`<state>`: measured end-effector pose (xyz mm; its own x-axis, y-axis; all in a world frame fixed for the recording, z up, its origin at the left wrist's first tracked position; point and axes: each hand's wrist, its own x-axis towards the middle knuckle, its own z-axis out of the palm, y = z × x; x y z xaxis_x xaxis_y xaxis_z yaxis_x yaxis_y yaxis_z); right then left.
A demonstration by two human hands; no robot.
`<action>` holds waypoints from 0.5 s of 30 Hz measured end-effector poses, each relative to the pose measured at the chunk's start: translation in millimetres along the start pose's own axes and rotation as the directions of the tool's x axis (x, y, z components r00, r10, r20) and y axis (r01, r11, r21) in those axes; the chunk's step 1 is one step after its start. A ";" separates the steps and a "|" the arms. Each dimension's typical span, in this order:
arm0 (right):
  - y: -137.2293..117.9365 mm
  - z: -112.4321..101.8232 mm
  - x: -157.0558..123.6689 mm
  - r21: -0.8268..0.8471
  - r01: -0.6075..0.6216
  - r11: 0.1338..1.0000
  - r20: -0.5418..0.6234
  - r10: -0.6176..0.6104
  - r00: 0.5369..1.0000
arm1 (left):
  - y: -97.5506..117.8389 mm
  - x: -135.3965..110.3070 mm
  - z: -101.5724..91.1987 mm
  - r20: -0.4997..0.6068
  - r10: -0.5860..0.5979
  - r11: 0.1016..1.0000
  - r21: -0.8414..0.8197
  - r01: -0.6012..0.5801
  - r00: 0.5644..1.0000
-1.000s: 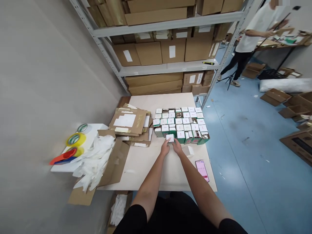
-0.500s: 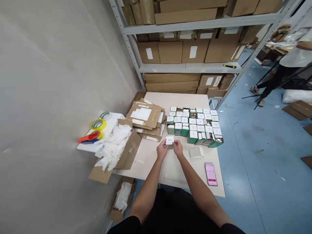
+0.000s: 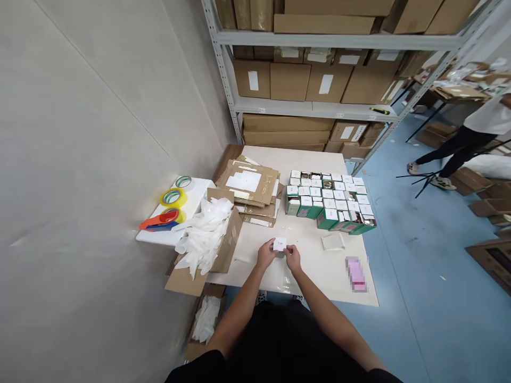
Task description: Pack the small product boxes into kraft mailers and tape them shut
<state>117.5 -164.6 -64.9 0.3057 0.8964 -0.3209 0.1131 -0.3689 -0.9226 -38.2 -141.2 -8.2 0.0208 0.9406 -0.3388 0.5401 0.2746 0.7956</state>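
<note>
A small box [image 3: 280,243] with a white marked top is held between my two hands above the front part of the table. My left hand [image 3: 266,254] grips its left side, fingers closed on it. On the opposite side my right hand [image 3: 293,257] pinches the box's edge. The lower part of the box is mostly hidden by my fingers. Beyond my hands, to the right, several green-sided small boxes [image 3: 328,204] with white tops stand packed in rows, a few with open tops. A folded white piece of card [image 3: 333,242] lies to the right of my right hand.
Flattened cardboard [image 3: 247,183] is stacked at the back left. Left of the table stand a carton of white material [image 3: 205,231] and tape rolls [image 3: 173,198] beside a red-orange tape dispenser [image 3: 159,219]. A phone [image 3: 356,274] lies front right. Shelving [image 3: 295,108] rises behind; a person [image 3: 451,141] stands far right.
My hands and the box between them have come slightly nearer to my body. The camera view has shifted a little; the person at the far right has changed stance.
</note>
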 end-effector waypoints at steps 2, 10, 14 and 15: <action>2.7 -1.2 -3.8 0.021 -0.004 1.000 0.002 0.004 1.000 | -0.8 4.4 -5.7 0.053 0.054 0.997 0.054 -0.057 0.997; 9.8 -0.3 -22.0 0.094 -0.098 0.991 -0.067 0.105 0.992 | 11.2 27.2 -15.4 0.329 0.187 0.895 0.331 -0.299 0.926; 11.3 9.4 -26.2 0.033 -0.045 0.998 -0.138 0.049 0.989 | 11.8 34.6 -23.7 0.410 0.190 0.820 0.433 -0.374 0.892; 11.6 10.7 -27.0 0.002 -0.018 1.000 -0.145 0.019 0.989 | 11.7 36.3 -25.6 0.422 0.197 0.813 0.434 -0.388 0.885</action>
<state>100.4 -190.5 -69.2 0.4415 0.8443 -0.3035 0.1056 -0.3848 -0.9169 -52.6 -98.8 1.6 0.4801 0.8023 -0.3548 0.7962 -0.2287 0.5601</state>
